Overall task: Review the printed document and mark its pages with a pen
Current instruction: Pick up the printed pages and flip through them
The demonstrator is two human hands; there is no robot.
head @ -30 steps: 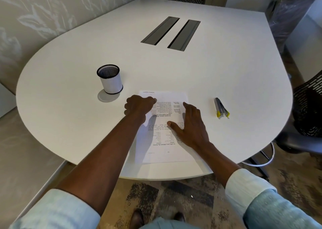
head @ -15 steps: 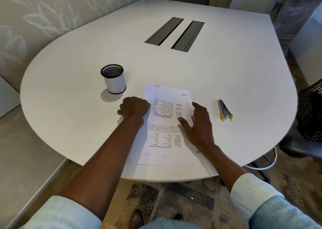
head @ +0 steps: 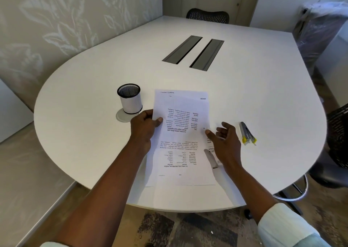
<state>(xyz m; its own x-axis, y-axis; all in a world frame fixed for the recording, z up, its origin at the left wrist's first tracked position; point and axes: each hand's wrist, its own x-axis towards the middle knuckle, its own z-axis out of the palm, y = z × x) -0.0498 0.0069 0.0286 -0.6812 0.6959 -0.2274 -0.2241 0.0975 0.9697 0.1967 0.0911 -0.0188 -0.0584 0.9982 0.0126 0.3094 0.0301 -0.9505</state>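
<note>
Lifting top sheet of printed document (head: 181,133) off the stack, near-centre of white worktop (head: 244,100). Left hand (head: 146,127) pinched on sheet's left edge, thumb on top, fingers curled under, far end of page raised. Right hand (head: 225,143) loosely open at right edge, fingers spread, thumb tip touching or just off the paper, gripping nothing; cannot tell if resting on lower pages. More pages underneath, peeking out at near-left and right edges. Text reads upside down from wearer's side.

Pens (head: 247,133), grey with yellow caps, lying right of document, just beside right hand, untouched. Mesh pen cup (head: 130,98) far-left of document, close to left hand; contents hard to tell.

Judged step: separating/turning page so it reads right way up, marking not yet started.

Doing it well:
- Keep left pinch near edge, light, avoid creasing.
- Press right palm flat on lower pages so only one sheet comes up.
- Rotate or flip sheet clear of pen cup; cup close enough to get knocked.
- Set sheet down square, text facing wearer, near worktop edge but not overhanging; stack's near end sits right by the rim.
- Then free right hand for the pens, short reach to the right.

Risk: two sheets sticking together, stack sliding off near edge.
</note>
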